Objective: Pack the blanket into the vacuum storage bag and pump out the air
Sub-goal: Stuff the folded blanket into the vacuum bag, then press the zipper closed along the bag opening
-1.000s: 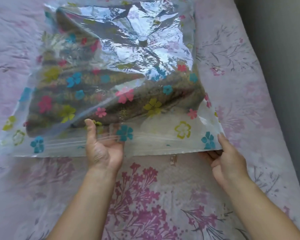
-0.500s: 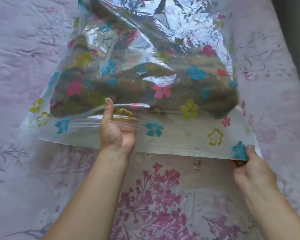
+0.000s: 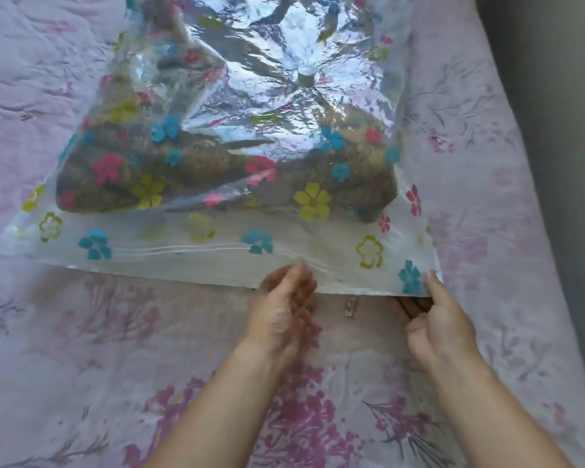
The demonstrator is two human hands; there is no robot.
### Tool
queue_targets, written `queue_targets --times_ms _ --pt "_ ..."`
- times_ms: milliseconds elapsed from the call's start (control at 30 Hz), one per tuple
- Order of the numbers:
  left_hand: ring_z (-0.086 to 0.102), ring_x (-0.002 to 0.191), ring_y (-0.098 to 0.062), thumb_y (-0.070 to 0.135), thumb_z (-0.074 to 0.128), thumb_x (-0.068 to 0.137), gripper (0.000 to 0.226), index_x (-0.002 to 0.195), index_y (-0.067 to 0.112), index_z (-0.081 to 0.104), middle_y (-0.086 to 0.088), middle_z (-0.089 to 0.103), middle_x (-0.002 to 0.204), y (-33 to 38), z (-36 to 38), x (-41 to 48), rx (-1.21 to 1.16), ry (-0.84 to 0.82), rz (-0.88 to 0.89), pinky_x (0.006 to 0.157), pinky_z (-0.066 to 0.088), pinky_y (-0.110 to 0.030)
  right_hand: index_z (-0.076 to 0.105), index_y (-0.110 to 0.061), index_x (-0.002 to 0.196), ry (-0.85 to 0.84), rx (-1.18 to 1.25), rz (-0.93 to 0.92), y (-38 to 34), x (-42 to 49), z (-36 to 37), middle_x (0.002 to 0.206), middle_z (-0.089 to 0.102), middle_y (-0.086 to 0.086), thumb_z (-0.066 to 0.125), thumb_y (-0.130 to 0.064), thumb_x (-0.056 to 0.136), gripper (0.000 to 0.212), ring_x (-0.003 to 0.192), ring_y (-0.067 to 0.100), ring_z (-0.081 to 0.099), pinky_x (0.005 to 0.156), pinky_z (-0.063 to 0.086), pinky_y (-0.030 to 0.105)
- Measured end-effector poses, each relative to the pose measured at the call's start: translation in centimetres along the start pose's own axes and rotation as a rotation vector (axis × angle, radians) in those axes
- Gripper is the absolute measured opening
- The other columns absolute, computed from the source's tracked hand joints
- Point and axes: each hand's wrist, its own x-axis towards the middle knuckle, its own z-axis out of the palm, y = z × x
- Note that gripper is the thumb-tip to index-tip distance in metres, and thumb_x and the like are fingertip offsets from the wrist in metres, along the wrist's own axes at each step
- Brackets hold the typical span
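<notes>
The clear vacuum storage bag (image 3: pixel 338 265), printed with coloured flowers, lies on the bed with its mouth toward me. A folded brown-green blanket (image 3: pixel 217 184) sits inside it, well behind the zip strip (image 3: pixel 190 249). The round valve (image 3: pixel 306 74) shows on the bag's crinkled top. My right hand (image 3: pixel 436 319) pinches the bag's near right corner, thumb on top and fingers underneath. Blurred by motion, my left hand (image 3: pixel 281 309) lies at the middle of the mouth's edge, its fingertips touching the zip strip with the fingers fairly straight.
A small clear slider clip (image 3: pixel 351 307) lies on the pink floral bedspread (image 3: pixel 115 332) just in front of the bag, between my hands. A grey wall (image 3: pixel 561 96) runs along the bed's right side.
My left hand has pulled out of the bag's mouth and moved right to the edge near the zip. The lifted top layer has dropped flat. My right hand keeps the corner.
</notes>
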Motion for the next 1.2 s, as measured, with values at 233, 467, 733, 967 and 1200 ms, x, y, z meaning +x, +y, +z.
queue_targets --times_ms 233,467,733,967,1200 --pt "0.068 0.089 -0.015 0.026 0.078 0.092 0.034 0.118 0.006 0.073 -0.006 0.076 0.104 -8.5 8.2 -2.4 0.298 -0.152 -0.276 0.071 0.054 -0.021 0.068 -0.009 0.088 -0.087 -0.326 -0.080 -1.2 0.6 -2.5 0.086 0.073 0.015 0.057 -0.025 0.102 0.024 0.077 0.026 0.069 0.070 0.056 0.034" --pt "0.073 0.069 -0.013 0.010 0.071 0.096 0.008 0.092 0.004 0.074 -0.008 0.077 0.081 -11.1 12.6 -1.1 -0.003 -0.060 -0.251 0.070 0.059 -0.024 0.078 -0.025 0.070 -0.203 -0.441 -0.077 -4.1 1.8 -3.9 0.072 0.073 -0.002 0.063 -0.021 0.098 0.033 0.070 0.010 0.068 0.065 0.053 0.025" --pt "0.074 0.067 -0.011 0.006 0.068 0.096 0.008 0.099 0.001 0.074 -0.008 0.076 0.084 -11.8 12.7 -0.7 -0.004 -0.072 -0.207 0.066 0.060 -0.020 0.076 -0.014 0.073 -0.200 -0.375 -0.029 -4.7 2.8 -4.4 0.072 0.073 0.004 0.065 -0.011 0.094 0.024 0.062 0.010 0.067 0.055 0.053 0.022" --pt "0.069 0.068 -0.010 0.014 0.071 0.096 0.009 0.098 0.006 0.075 -0.003 0.074 0.079 -12.0 12.3 -0.5 0.031 -0.052 -0.187 0.077 0.054 -0.026 0.079 -0.018 0.077 -0.227 -0.534 -0.129 -4.7 3.0 -4.9 0.079 0.075 0.007 0.070 -0.020 0.092 0.018 0.073 0.019 0.067 0.069 0.057 0.035" --pt "0.070 0.076 -0.012 0.008 0.071 0.095 0.008 0.099 0.003 0.076 -0.005 0.074 0.087 -11.7 11.6 -0.3 0.054 -0.099 -0.141 0.074 0.059 -0.023 0.077 -0.014 0.081 -0.251 -0.380 0.023 -5.0 3.0 -4.6 0.073 0.072 0.005 0.070 -0.011 0.091 0.012 0.060 0.009 0.063 0.056 0.051 0.025"
